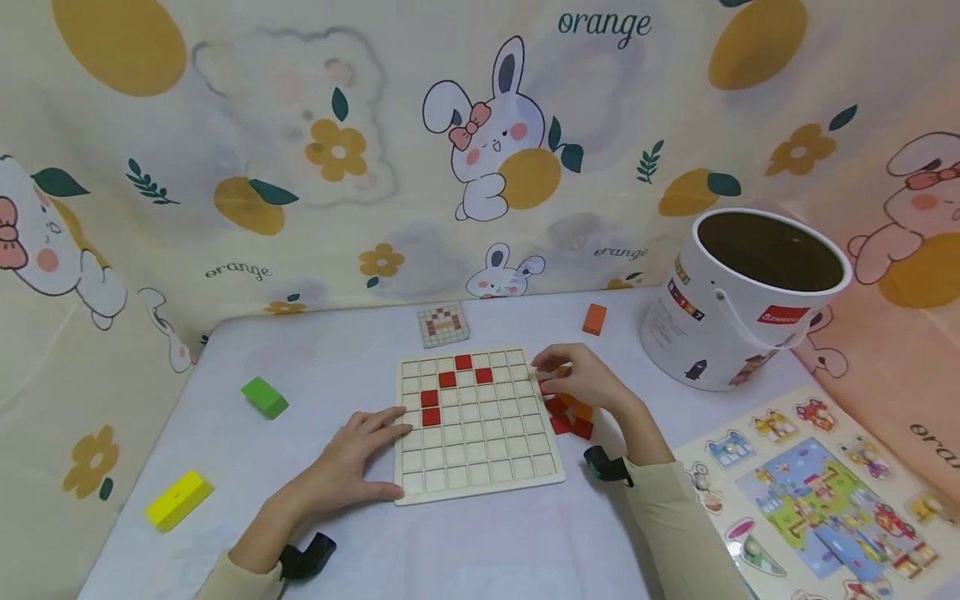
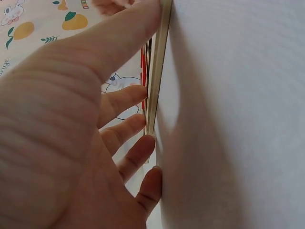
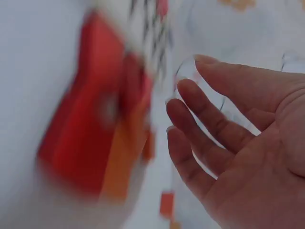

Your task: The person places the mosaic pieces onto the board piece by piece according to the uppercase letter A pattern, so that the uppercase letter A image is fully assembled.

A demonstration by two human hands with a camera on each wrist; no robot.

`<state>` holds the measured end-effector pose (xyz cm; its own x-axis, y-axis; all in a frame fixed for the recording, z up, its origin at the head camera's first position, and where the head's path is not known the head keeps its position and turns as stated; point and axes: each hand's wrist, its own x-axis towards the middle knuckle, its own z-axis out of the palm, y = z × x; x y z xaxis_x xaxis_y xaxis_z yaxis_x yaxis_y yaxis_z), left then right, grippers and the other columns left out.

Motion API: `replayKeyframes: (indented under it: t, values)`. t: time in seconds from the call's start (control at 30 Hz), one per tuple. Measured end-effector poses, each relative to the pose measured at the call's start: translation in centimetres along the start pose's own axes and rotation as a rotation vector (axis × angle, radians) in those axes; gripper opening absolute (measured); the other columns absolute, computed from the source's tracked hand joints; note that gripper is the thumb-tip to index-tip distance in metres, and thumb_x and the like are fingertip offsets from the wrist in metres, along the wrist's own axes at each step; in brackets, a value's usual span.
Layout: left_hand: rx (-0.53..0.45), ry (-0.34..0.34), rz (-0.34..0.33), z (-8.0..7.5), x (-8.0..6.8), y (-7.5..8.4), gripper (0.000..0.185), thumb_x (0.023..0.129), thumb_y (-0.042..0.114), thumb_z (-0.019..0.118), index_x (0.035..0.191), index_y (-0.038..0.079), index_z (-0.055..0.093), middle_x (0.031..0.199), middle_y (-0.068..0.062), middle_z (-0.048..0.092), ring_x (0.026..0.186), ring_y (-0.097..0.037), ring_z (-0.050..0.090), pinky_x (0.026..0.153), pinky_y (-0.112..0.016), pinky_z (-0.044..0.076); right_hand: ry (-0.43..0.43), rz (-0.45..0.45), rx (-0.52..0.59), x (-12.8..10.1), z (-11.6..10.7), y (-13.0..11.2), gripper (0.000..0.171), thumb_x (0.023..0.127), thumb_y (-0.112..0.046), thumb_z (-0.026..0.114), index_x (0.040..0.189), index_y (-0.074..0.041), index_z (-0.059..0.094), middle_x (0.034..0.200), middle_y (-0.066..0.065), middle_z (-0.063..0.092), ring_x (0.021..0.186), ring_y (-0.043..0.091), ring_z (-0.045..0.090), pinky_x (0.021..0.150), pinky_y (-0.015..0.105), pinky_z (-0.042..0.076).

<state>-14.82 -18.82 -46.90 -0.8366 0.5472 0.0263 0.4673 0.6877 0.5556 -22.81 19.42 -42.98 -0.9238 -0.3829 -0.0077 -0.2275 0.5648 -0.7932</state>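
A pale wooden grid board [image 1: 480, 450] lies on the white table, with several red square tiles [image 1: 431, 416] in its upper cells. My left hand [image 1: 348, 458] rests at the board's left edge, fingers spread and thumb by the near corner. In the left wrist view its fingertips [image 2: 138, 91] meet the edge of the board. My right hand [image 1: 581, 379] hovers by the board's right edge over a pile of red and orange tiles [image 1: 570, 414]. Its fingers [image 3: 190, 143] are loosely bent in the right wrist view, with nothing seen between them. The hand partly hides the pile.
A small pattern card [image 1: 443, 325] lies behind the board. One orange block [image 1: 594, 318] sits to its right. A white bucket [image 1: 675, 342] stands at the back right, near a picture puzzle board [image 1: 720, 450]. Green [image 1: 264, 397] and yellow [image 1: 178, 500] blocks lie at left.
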Motion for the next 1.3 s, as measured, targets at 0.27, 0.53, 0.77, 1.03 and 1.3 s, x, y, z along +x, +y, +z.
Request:
replayKeyframes:
  t: [0.27,0.53,0.77,1.03,1.3]
  values:
    - [-0.003,0.021,0.029,0.0,-0.2,-0.2,0.085,0.074,0.062,0.078,0.143,0.019,0.055,0.159,-0.004,0.035,0.130,-0.024,0.038,0.101,-0.057,0.036,-0.020,0.016,0.054,-0.1,-0.9,2.3,0.039,0.088,0.004,0.068,0.126,0.000,0.062,0.114,0.013,0.065,0.107,0.031,0.058,0.093,0.044,0.051]
    - [-0.004,0.012,0.024,-0.1,-0.1,0.0,0.086,0.074,0.062,0.078,0.143,0.018,0.055,0.159,-0.004,0.035,0.130,-0.024,0.037,0.102,-0.057,0.035,-0.037,0.012,0.000,0.2,-0.1,2.0,0.040,0.086,0.013,0.065,0.123,0.001,0.063,0.110,0.013,0.061,0.102,0.030,0.054,0.087,0.039,0.051]
    - [-0.003,0.005,0.016,-0.1,0.0,0.0,0.086,0.074,0.062,0.078,0.144,0.018,0.055,0.159,-0.004,0.034,0.130,-0.024,0.037,0.102,-0.057,0.035,-0.035,0.032,-0.054,0.2,0.2,1.9,0.032,0.085,0.015,0.064,0.114,0.000,0.067,0.105,0.012,0.061,0.098,0.029,0.052,0.083,0.037,0.049]
    - [0.001,0.001,0.015,-0.1,-0.1,-0.1,0.086,0.074,0.062,0.078,0.144,0.019,0.054,0.159,-0.003,0.034,0.131,-0.025,0.037,0.102,-0.058,0.035,-0.017,0.034,-0.025,0.3,0.0,1.6,0.027,0.087,0.012,0.064,0.109,-0.002,0.068,0.099,0.010,0.060,0.095,0.028,0.052,0.080,0.034,0.049]
    - [-0.001,0.007,0.024,-0.2,-0.1,-0.1,0.086,0.074,0.062,0.078,0.144,0.018,0.054,0.159,-0.004,0.035,0.130,-0.024,0.037,0.102,-0.057,0.035,-0.060,-0.094,0.056,1.6,1.0,-1.2,0.020,0.089,0.007,0.062,0.108,0.003,0.068,0.097,0.011,0.062,0.088,0.025,0.056,0.072,0.032,0.049]
